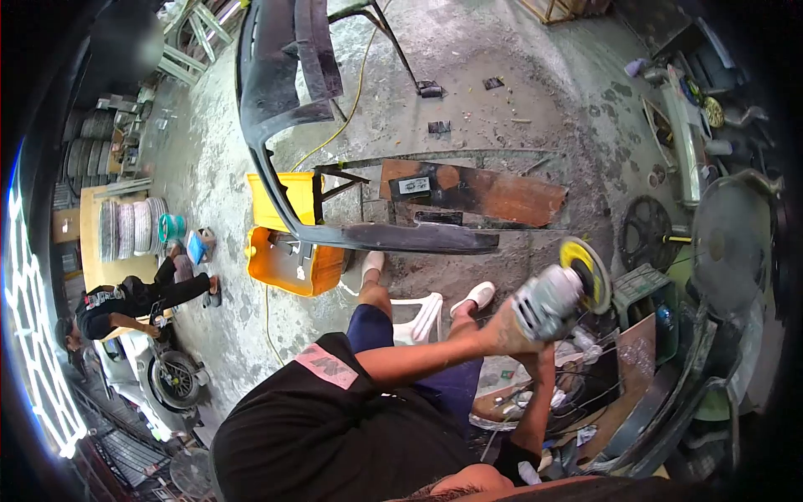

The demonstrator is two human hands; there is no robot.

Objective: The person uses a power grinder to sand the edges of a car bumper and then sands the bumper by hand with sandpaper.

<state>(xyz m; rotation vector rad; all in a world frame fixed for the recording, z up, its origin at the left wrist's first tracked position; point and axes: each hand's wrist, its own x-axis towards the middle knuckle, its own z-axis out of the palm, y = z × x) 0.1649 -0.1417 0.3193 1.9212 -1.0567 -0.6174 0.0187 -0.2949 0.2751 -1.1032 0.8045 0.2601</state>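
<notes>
An angle grinder (pixel 544 305) with a grey body and a round yellow-rimmed disc (pixel 588 272) is held out to the right of my knees. My left hand (pixel 504 329) is closed around its body, the arm reaching across in front of me. Below it, my right hand (pixel 535 355) grips the rear of the grinder, its fingers partly hidden. The disc faces right, apart from the dark car bumper (pixel 401 237), which lies across a stand ahead of my legs. Beneath my hands is a tray (pixel 493 422) of small parts and cables.
A yellow-orange bin (pixel 293 266) stands left of my feet, near a rust-coloured board (pixel 493 194). On the right are a large fan (pixel 732 238), a green crate (pixel 648 293) and a black wheel cover (pixel 644 233). Far left, another person (pixel 125 301) crouches by a scooter (pixel 171 376).
</notes>
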